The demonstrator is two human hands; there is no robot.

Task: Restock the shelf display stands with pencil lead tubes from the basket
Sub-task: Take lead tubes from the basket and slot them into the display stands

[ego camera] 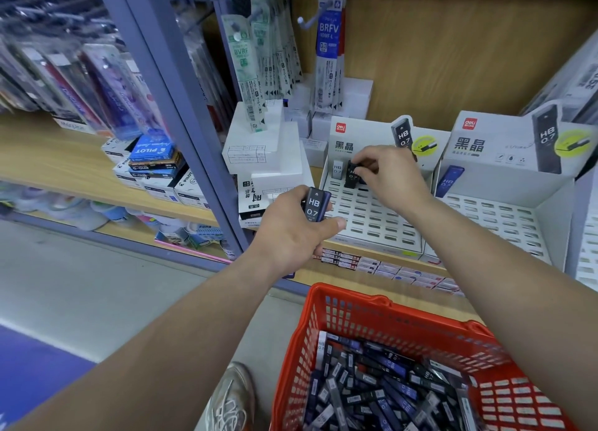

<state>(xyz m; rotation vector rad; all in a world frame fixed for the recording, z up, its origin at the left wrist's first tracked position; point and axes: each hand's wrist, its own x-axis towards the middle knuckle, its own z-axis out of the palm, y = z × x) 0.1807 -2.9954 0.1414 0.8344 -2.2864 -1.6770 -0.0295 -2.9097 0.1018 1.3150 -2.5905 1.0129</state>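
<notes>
Upright, a black tube (352,175) was pinched between the thumb and fingertips of the right hand (386,174), its lower end at the back row of a white stand (372,218), toward the eleven o'clock corner; whether it was seated could not be told. Just beside it, at nine o'clock, a grey tube (337,169) was stood in the same row. At seven o'clock of the stand, a navy tube (315,208) marked HB 0.7 was gripped in the curled fingers of the left hand (296,233). A second stand (504,218) was set at three o'clock, with one blue tube (449,181) in its back row. At six o'clock, loose tubes (382,395) were heaped in a red basket (351,296).
</notes>
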